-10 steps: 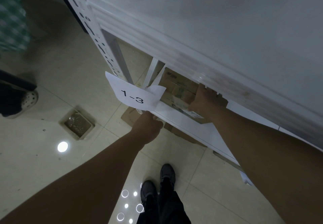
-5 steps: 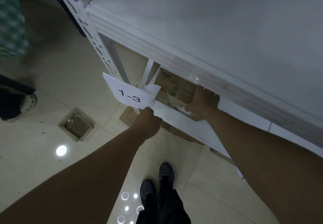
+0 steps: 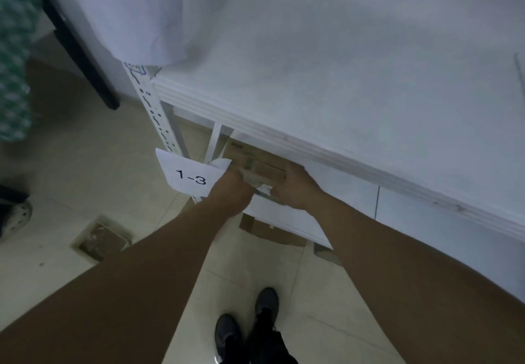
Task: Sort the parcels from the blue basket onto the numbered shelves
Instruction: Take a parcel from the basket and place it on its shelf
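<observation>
A fall to the floor was judged possible if the parcel (image 3: 257,162) were let go so near the front edge of the lower shelf (image 3: 284,217), and the paper 1-3 label (image 3: 189,177) could be knocked loose by the left hand (image 3: 231,193) just beside it. The parcel was gripped at its ends by that hand and the right hand (image 3: 297,190), under the upper shelf (image 3: 341,94). A brown cardboard box was seen, with a pale sticker whose print was too blurred to be read.
</observation>
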